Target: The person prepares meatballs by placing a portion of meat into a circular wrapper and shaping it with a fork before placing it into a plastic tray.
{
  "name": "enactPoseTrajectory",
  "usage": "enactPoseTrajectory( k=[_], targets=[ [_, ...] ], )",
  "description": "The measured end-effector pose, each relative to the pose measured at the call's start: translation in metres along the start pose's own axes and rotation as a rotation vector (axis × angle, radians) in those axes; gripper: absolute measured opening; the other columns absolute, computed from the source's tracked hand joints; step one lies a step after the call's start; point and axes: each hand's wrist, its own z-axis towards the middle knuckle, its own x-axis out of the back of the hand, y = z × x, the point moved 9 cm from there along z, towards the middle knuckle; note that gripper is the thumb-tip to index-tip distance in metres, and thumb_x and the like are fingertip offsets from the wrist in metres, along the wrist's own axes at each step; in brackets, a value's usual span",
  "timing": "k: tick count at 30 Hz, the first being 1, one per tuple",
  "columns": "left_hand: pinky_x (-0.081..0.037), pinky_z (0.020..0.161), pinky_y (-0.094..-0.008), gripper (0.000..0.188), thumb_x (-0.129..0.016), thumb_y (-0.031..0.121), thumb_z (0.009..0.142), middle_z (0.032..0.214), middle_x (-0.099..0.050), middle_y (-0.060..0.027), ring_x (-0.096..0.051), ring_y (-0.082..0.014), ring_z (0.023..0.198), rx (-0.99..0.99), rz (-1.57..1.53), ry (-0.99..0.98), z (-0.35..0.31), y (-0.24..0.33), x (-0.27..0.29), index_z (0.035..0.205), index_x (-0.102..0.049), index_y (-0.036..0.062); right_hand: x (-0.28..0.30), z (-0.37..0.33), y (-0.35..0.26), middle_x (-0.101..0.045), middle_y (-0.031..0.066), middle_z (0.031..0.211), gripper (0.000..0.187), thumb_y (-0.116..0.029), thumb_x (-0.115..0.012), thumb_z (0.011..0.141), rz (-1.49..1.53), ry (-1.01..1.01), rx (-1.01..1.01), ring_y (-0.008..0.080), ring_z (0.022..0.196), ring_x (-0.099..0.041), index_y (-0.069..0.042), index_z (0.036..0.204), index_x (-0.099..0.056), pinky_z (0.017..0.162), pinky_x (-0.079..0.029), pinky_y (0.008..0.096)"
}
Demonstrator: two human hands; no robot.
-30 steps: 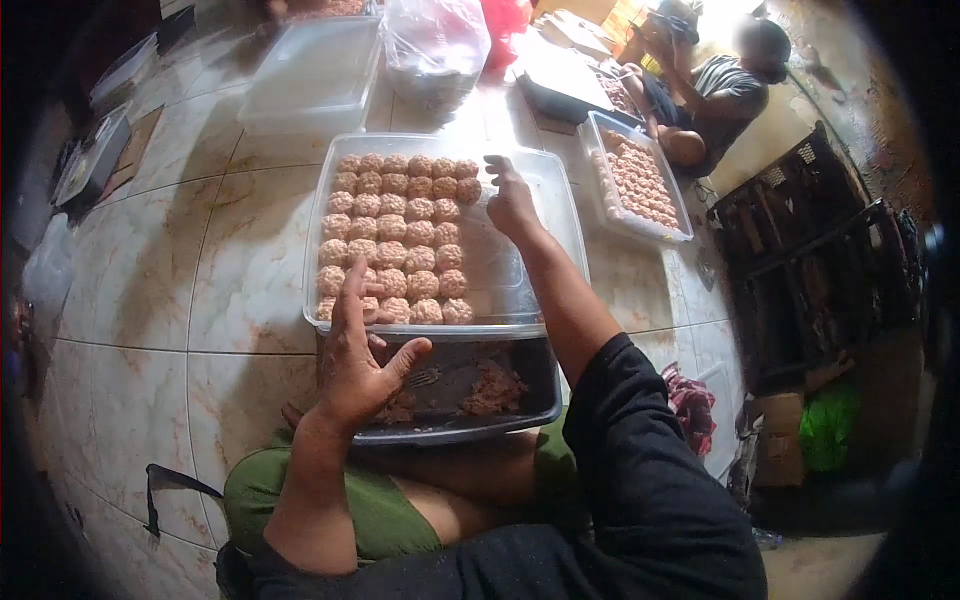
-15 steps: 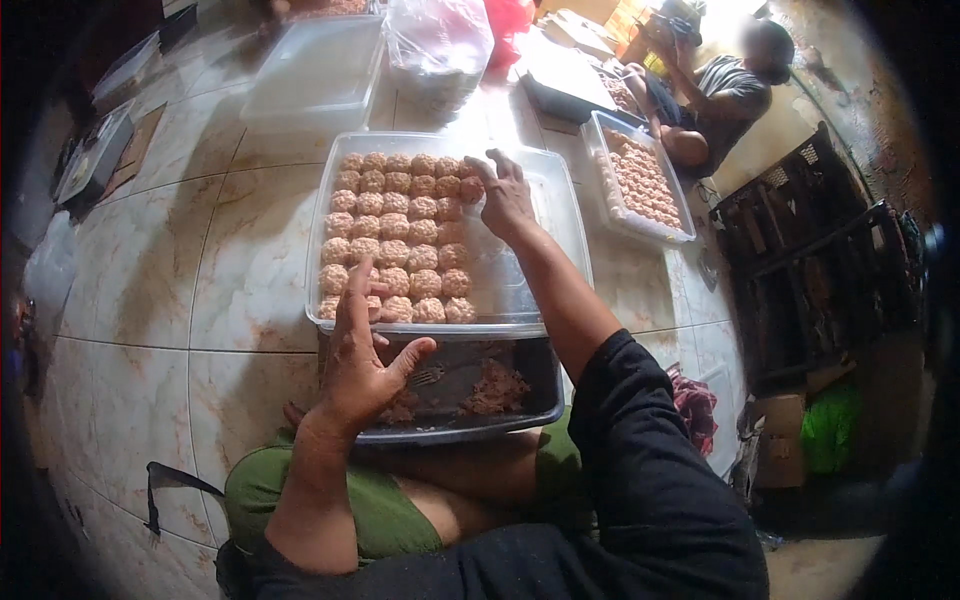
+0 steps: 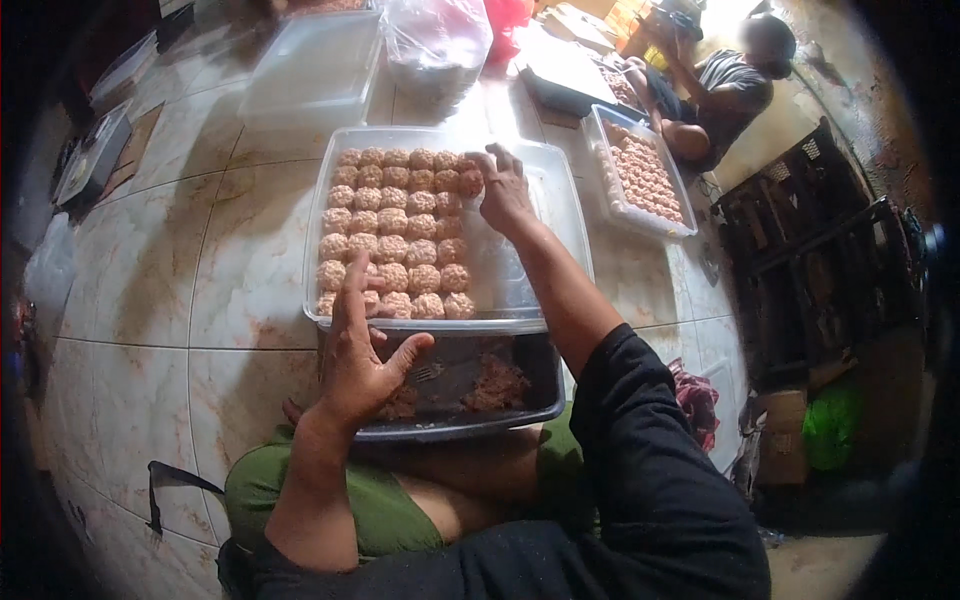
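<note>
Rows of lumpy pinkish balls, much like raw meatballs, fill the left part of a clear plastic box. My right hand reaches over the far side, its bent fingers around a ball at the right end of a row. Above the near left corner, my left hand is open, thumb out and fingers stretched, hiding some balls. Under the box's near edge sits a dark tray with loose pinkish mix and a fork, partly covered.
A second box of balls stands at the right, near a seated person. Beyond my box are an empty clear container and a filled plastic bag. A dark rack stands far right on the tiled floor.
The view has shifted slightly. My right hand stays at the same ball, its fingers a little higher in the picture. My left hand hardly moves.
</note>
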Motion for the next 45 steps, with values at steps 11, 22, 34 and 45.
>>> enactPoseTrajectory(
  k=[11,22,34,45],
  targets=[
    [-0.045,0.063,-0.0201,0.017,-0.073,0.004,0.078,0.109,-0.053,-0.0063,-0.055,-0.0066,0.077,-0.093,-0.117,0.309,0.001,-0.005,0.065,0.081,-0.057,0.0043,0.199,-0.098,0.032,-0.059,0.0064,0.084,0.028,-0.02,-0.078,0.073,0.19,0.519,-0.122,0.0186,0.077,-0.06,-0.009,0.089,-0.059,0.065,-0.05,0.0315],
    [-0.043,0.064,-0.0199,0.027,-0.059,0.004,0.089,0.105,-0.058,-0.0071,-0.058,-0.0082,0.078,-0.076,-0.24,0.33,0.005,-0.019,0.066,0.115,-0.054,0.0011,0.11,-0.353,0.241,-0.063,0.0144,0.114,0.063,-0.018,-0.081,0.065,-0.006,-0.216,-0.859,0.025,0.091,-0.065,-0.005,0.122,-0.057,0.084,-0.05,0.033],
    [-0.035,0.057,-0.0175,0.028,-0.063,0.011,0.088,0.081,-0.062,-0.0018,-0.048,-0.0037,0.064,-0.015,-0.304,0.426,0.006,-0.027,0.071,0.114,-0.054,0.0052,0.121,-0.317,0.215,-0.068,0.0132,0.082,0.024,-0.027,-0.075,0.072,-0.098,-0.085,-0.874,0.0272,0.078,-0.066,-0.005,0.077,-0.067,0.073,-0.051,0.0353],
    [-0.043,0.07,-0.0215,0.027,-0.061,0.004,0.088,0.092,-0.058,-0.004,-0.053,-0.0065,0.077,0.048,-0.365,0.413,0.006,-0.022,0.076,0.113,-0.05,0.0001,0.073,-0.291,0.217,-0.067,0.0139,0.1,0.033,-0.017,-0.069,0.075,-0.074,-0.147,-0.732,0.0243,0.084,-0.066,-0.005,0.105,-0.066,0.078,-0.052,0.0346]
  ],
)
